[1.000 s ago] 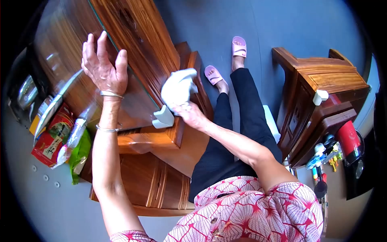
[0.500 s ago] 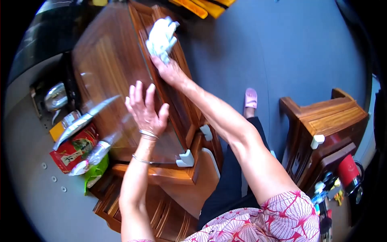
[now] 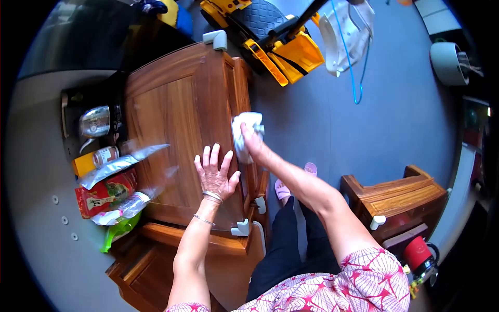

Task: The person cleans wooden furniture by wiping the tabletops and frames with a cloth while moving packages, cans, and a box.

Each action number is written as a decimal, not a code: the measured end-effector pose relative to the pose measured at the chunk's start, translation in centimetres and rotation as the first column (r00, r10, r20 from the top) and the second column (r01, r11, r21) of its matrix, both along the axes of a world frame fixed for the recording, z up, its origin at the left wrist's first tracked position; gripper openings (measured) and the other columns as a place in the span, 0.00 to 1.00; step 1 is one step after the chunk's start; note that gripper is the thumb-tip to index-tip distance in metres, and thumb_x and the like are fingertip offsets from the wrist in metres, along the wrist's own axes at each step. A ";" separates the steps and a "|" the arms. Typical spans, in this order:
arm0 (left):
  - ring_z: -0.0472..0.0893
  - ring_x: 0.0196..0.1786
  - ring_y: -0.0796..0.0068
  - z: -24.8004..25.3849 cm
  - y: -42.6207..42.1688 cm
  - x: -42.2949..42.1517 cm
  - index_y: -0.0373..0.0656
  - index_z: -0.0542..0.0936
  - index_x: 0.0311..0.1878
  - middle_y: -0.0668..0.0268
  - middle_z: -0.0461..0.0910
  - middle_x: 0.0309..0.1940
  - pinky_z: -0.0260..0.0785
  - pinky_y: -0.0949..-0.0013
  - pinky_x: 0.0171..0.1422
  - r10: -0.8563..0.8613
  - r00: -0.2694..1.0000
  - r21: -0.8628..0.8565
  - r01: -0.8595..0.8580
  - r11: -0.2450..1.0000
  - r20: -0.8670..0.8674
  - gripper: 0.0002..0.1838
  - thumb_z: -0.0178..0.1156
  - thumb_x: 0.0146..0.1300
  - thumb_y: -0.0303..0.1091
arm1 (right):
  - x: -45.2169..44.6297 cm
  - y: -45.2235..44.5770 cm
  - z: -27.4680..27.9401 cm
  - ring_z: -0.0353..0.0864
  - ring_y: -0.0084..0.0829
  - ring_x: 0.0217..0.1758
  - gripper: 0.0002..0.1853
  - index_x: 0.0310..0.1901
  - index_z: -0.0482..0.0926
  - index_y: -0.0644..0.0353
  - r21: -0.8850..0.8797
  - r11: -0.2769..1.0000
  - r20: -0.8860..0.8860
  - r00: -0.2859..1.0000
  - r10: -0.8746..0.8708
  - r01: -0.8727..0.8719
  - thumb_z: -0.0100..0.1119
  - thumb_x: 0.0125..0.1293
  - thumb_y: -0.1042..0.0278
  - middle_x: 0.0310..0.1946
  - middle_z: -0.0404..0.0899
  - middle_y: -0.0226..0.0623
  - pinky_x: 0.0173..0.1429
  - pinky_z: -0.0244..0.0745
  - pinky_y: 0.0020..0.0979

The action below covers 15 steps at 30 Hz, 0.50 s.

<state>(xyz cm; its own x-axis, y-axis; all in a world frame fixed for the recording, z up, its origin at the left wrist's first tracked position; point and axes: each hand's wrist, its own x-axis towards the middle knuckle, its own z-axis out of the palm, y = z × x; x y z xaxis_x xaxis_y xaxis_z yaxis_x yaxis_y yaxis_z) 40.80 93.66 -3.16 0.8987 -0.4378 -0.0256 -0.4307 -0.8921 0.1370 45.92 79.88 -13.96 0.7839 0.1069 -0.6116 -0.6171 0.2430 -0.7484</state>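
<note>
A white cloth [image 3: 250, 125] is held in the right hand [image 3: 254, 147] at the long right-hand edge of a brown wooden table [image 3: 176, 112]. The cloth is bunched under and ahead of the right fingers, and folds of it are seen past the fingertips and along both sides of the hand. One digit is laid over the top of the cloth, pressing or gripping it; how the other digits are set cannot be told, as they are hidden by the hand and the folds.

The left hand [image 3: 214, 179] is placed palm down over the tabletop, its fingers spread apart and pointed toward the far end, its thumb held out toward the edge. Nothing is held in it, and the cloth is seen to its right, ahead of the thumb and apart from the fingers. Two bracelets are worn on the left wrist and forearm.

The near right corner of the table is covered by a pale corner guard [image 3: 240, 228]. Along the left side of the table are gathered a metal kettle [image 3: 95, 122], a jar [image 3: 106, 155], a silver packet [image 3: 117, 166], a red packet [image 3: 106, 194], a clear bottle [image 3: 134, 204] and a green bag [image 3: 119, 231]. Beyond the far right corner, a yellow toy vehicle [image 3: 301, 54] is seen on the grey floor [image 3: 332, 125].
</note>
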 end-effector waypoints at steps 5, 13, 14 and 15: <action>0.52 0.69 0.52 0.3 0.1 0.3 0.56 0.69 0.60 0.58 0.55 0.66 0.39 0.39 0.69 0.006 1.000 -0.038 -0.007 0.999 -0.029 0.30 0.56 0.52 0.53 | 11.5 -0.6 4.2 0.65 0.28 0.60 0.34 0.64 0.60 0.65 0.302 0.914 -0.023 0.960 -0.279 0.272 0.38 0.70 0.43 0.59 0.67 0.35 0.65 0.57 0.28; 0.50 0.71 0.56 -0.8 0.4 -0.5 0.61 0.68 0.61 0.61 0.54 0.68 0.35 0.38 0.70 0.066 0.997 -0.124 -0.070 0.990 -0.034 0.33 0.59 0.51 0.56 | 7.5 -3.0 9.9 0.72 0.45 0.52 0.13 0.48 0.76 0.65 -0.536 0.824 0.631 0.735 0.247 0.183 0.57 0.63 0.70 0.47 0.71 0.48 0.58 0.65 0.36; 0.49 0.72 0.57 -0.7 0.4 -0.4 0.63 0.68 0.62 0.62 0.54 0.68 0.34 0.38 0.70 0.081 0.996 -0.102 -0.085 0.991 -0.037 0.33 0.58 0.51 0.57 | 7.3 -3.5 10.6 0.70 0.49 0.53 0.14 0.45 0.77 0.64 -0.664 0.734 0.605 0.679 0.416 0.142 0.61 0.58 0.70 0.46 0.71 0.49 0.58 0.65 0.40; 0.48 0.72 0.57 -0.6 0.2 -0.5 0.64 0.68 0.62 0.63 0.54 0.69 0.34 0.38 0.70 0.090 0.995 -0.090 -0.094 0.991 -0.044 0.32 0.57 0.51 0.57 | 7.9 -4.1 11.2 0.66 0.51 0.57 0.17 0.44 0.79 0.60 -0.830 0.520 0.549 0.458 0.700 0.201 0.66 0.52 0.65 0.46 0.71 0.47 0.59 0.62 0.46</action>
